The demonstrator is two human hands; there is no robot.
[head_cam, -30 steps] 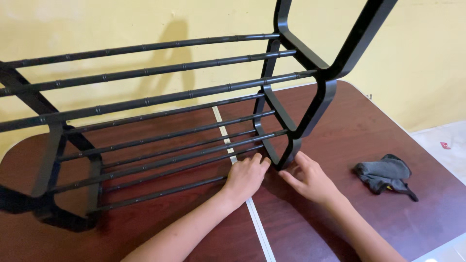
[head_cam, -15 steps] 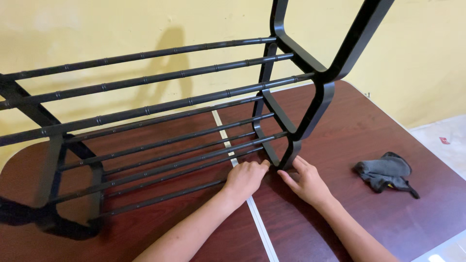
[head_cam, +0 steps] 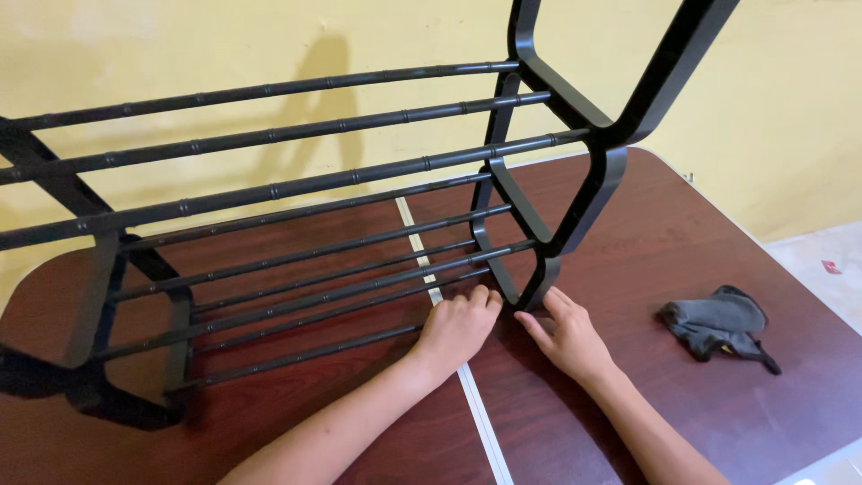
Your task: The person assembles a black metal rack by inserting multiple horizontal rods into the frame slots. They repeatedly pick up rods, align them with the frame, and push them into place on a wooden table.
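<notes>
A black tiered rack [head_cam: 296, 189] with long round bars and looped side frames stands on a dark wooden table [head_cam: 682, 242]. My left hand [head_cam: 456, 328] is curled over the near end of the lowest bars, fingers bent against the bottom of the right side frame [head_cam: 537, 278]. My right hand [head_cam: 567, 337] lies flat on the table just right of that frame's foot, fingertips touching its base.
A crumpled grey glove or cloth [head_cam: 718, 325] lies on the table to the right. A pale seam strip [head_cam: 476, 413] runs across the tabletop between my arms. A yellow wall [head_cam: 790, 108] stands behind; light floor shows at the far right.
Both hands have stayed at the foot of the right side frame. The view has shifted slightly; the hands sit a little closer to the frame's base.
</notes>
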